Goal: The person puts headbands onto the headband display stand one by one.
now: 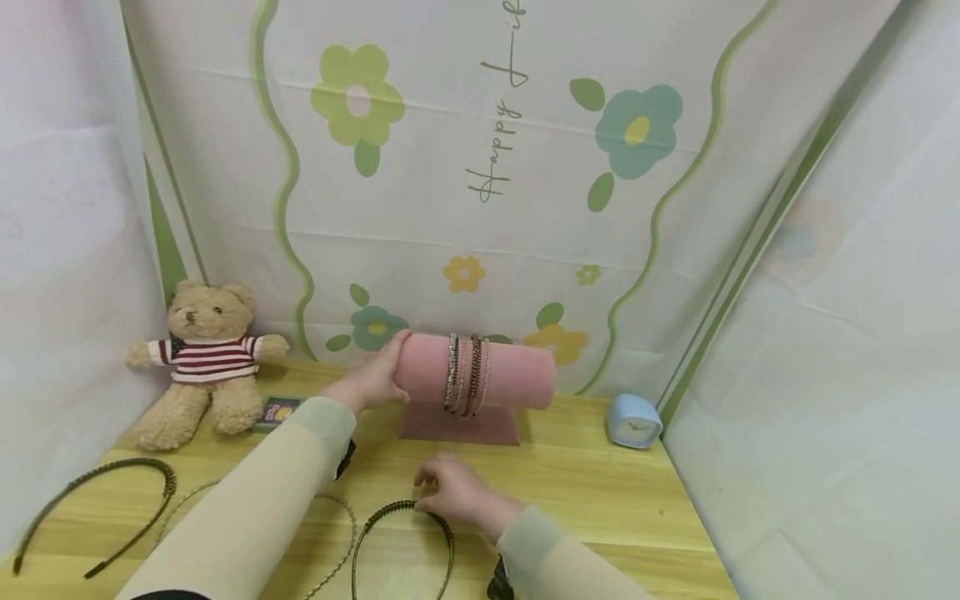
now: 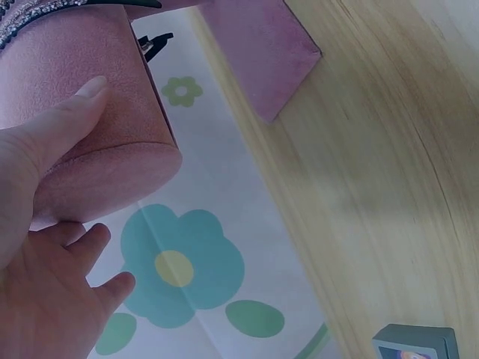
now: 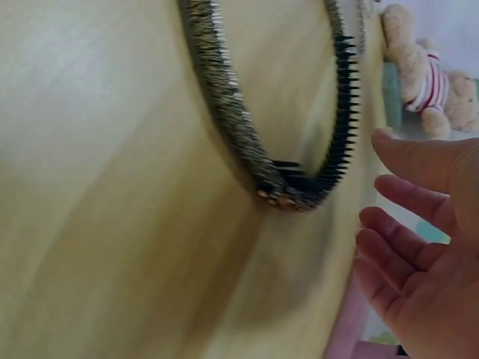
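A pink velvet bracelet stand [image 1: 517, 377], a padded roll on a flat base, stands near the back of the table. Several beaded bracelets [image 1: 468, 375] circle the middle of its roll. My left hand [image 1: 378, 375] holds the roll's left end; in the left wrist view the thumb [image 2: 75, 120] lies along the velvet and the fingers are at the end face. My right hand [image 1: 457, 492] hovers beside a dark beaded headband [image 1: 397, 506], fingers loosely bent and holding nothing. The headband's inner teeth [image 3: 346, 112] show in the right wrist view.
Another dark headband [image 1: 112, 463] lies at the left, and a thin twisted one [image 1: 348, 521] is partly under my left sleeve. A teddy bear [image 1: 213, 358] sits at the back left by a small picture box [image 1: 279, 410]. A blue clock [image 1: 633, 421] stands back right.
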`<state>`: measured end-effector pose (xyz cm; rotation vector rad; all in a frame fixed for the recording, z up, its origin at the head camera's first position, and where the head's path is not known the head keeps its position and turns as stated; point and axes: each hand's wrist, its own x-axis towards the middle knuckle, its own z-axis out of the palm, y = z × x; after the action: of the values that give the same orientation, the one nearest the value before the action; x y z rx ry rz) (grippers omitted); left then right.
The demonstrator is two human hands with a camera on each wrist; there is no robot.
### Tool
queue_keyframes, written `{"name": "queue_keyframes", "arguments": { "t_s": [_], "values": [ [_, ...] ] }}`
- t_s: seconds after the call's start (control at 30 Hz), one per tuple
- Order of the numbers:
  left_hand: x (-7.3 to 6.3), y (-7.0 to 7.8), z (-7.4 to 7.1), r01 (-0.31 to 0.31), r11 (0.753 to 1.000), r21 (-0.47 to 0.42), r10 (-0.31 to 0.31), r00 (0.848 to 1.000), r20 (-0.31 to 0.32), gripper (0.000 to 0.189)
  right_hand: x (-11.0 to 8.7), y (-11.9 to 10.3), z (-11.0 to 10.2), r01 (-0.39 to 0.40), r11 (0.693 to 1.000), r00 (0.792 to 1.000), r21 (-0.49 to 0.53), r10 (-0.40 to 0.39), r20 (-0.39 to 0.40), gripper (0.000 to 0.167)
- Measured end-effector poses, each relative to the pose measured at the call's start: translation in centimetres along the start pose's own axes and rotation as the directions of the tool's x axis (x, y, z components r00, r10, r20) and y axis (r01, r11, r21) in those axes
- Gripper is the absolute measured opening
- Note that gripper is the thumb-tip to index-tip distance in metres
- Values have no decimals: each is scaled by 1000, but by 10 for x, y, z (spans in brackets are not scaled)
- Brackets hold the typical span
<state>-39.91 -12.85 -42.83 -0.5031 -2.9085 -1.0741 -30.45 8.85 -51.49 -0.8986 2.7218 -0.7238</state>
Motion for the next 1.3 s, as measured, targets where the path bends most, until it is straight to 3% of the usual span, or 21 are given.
{"name": "queue_keyframes", "arguments": {
  "t_s": [0.27, 0.7, 0.87, 1.1, 1.3],
  "values": [
    [0, 1, -1, 11, 1000, 8, -11, 1000, 11, 123, 3, 4, 18, -34, 999, 999, 5, 34, 13, 22],
    [-3, 5, -2, -4, 1000, -19, 4, 1000, 3, 121, -6, 5, 14, -71, 997, 997, 22, 71, 26, 16],
    [-2, 5, -2, 0, 1000, -18, 0, 1000, 4, 120, -10, 10, 1, -91, 991, 996, 95, 91, 5, 17],
    [-1, 2, -2, 4, 1000, -7, -4, 1000, 14, 119, -14, 23, -27, -64, 970, 998, 233, 61, 17, 21],
    [-3, 4, -2, 30, 999, -23, -29, 999, 31, 118, -26, 31, -64, -66, 923, 996, 380, 35, 88, 18]
  ]
}}
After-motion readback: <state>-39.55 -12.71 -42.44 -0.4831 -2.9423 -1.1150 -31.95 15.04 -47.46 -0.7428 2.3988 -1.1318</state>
